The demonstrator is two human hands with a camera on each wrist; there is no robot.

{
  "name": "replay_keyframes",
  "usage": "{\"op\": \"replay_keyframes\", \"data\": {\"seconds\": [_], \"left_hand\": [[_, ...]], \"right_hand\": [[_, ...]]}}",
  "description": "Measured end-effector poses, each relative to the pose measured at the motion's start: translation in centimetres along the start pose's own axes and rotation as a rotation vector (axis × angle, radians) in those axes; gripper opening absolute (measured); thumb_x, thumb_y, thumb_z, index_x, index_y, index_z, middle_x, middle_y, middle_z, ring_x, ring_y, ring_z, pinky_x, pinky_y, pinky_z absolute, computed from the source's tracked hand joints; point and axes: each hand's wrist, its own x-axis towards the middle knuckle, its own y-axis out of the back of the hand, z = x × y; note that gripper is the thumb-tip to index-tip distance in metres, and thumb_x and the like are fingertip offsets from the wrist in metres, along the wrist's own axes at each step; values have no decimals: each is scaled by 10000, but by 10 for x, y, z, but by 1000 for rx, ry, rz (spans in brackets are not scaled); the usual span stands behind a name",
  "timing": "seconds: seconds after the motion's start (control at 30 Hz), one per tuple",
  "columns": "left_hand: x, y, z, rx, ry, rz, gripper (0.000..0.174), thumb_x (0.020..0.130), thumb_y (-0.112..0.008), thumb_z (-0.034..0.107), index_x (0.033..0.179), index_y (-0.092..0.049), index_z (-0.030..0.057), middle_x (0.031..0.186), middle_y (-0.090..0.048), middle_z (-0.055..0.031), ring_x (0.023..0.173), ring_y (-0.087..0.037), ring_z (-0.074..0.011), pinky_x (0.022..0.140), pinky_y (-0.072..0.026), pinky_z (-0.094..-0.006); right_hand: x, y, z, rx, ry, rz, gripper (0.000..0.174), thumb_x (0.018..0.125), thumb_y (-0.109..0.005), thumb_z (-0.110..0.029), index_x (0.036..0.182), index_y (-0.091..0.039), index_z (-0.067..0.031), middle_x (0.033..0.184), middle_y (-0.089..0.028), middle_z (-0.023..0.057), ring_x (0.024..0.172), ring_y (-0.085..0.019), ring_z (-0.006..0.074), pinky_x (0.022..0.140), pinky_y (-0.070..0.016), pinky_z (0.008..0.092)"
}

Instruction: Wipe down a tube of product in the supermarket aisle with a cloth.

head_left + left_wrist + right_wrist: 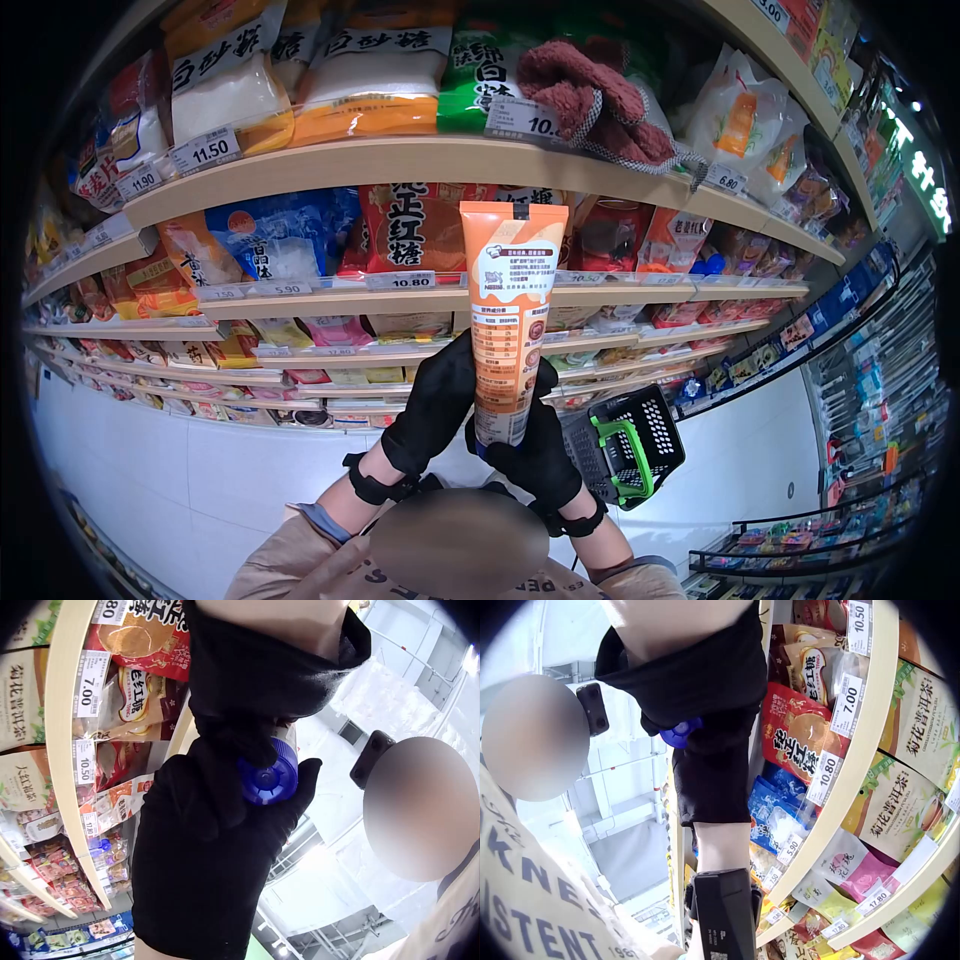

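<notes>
An orange squeeze tube [513,270] with printed white panels stands upright in the head view, its blue cap at the bottom. My black-gloved left hand [432,408] grips the lower tube from the left. From the right, my gloved right hand [543,462] holds it near the capped end. In the left wrist view the blue cap [271,776] shows between the dark fingers of both hands. Part of the same cap [681,733] peeks out below the right hand in the right wrist view, where the gloves hide the tube's body.
Shelves [440,160] of bagged sugar and other packets stretch across ahead, with price tags along their edges. A maroon cloth [590,90] hangs over the upper shelf edge. A black shopping basket [655,440] with a green handle is below right. Racks of goods [860,390] line the right side.
</notes>
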Motion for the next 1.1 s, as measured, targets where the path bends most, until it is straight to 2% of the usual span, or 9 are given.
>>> {"op": "replay_keyframes", "data": {"seconds": [0.3,0.37,0.57,0.63,0.83,0.9,1.0,1.03,1.1], "left_hand": [[2,-2,2,-22,13,24,445,927,-333,321,1213,-400,-12,1142,-531,-100,1034,-515,-165,891,-390,-294],[6,-3,-2,-343,-36,-53,434,918,-362,318,1200,-406,-9,1117,-539,-103,1025,-523,-164,888,-404,-301],[7,-4,2,-454,-48,-179,502,871,-460,360,1220,-363,12,1078,-537,-91,989,-539,-172,864,-426,-308],[9,-9,1,-394,-99,11,682,763,-552,532,1181,-386,20,1004,-540,-129,869,-574,-229,757,-485,-353],[13,-15,-8,-140,-300,312,642,779,-607,403,1208,-363,-8,1009,-550,-133,863,-582,-202,766,-480,-316],[12,-19,-1,-130,-299,315,545,819,-556,274,1228,-348,-21,1008,-558,-137,866,-586,-196,769,-478,-306],[10,-13,-3,-39,-123,212,429,801,-369,87,1216,-370,-21,972,-576,-128,861,-591,-186,767,-472,-291],[9,-15,3,-39,-127,213,429,801,-369,87,1216,-370,-21,972,-576,-128,861,-591,-186,767,-472,-291],[4,-20,17,-101,-13,96,398,798,-361,82,1181,-394,-21,965,-580,-121,842,-596,-178,754,-475,-288]], "right_hand": [[-5,4,1,119,-99,-27,449,694,-677,-213,1038,-501,16,863,-635,129,812,-631,225,721,-488,301],[-8,7,2,326,-116,-71,397,752,-604,-236,1030,-505,29,814,-630,109,727,-627,186,663,-493,288],[-8,3,3,337,-180,-54,353,832,-499,-223,1090,-477,17,812,-619,117,691,-614,168,616,-490,290],[-5,-2,-10,339,-133,32,360,831,-518,-205,1123,-454,-4,823,-615,124,698,-616,172,627,-490,295],[3,-12,-7,-49,36,206,521,786,-616,-101,1228,-343,-63,880,-586,111,698,-591,138,591,-475,259],[2,-4,-10,327,-259,37,486,821,-590,-226,1211,-358,-53,883,-559,97,723,-561,122,568,-449,251],[-6,5,2,232,-114,-61,478,861,-497,-372,1178,-387,-31,863,-545,86,741,-542,123,592,-435,262],[-8,8,6,242,-124,-134,419,852,-521,-193,1212,-369,-44,938,-586,99,818,-595,230,733,-466,315],[-13,-3,9,1255,-409,75,508,858,-497,-360,1229,-360,-40,933,-586,113,813,-596,228,738,-468,312]]}}
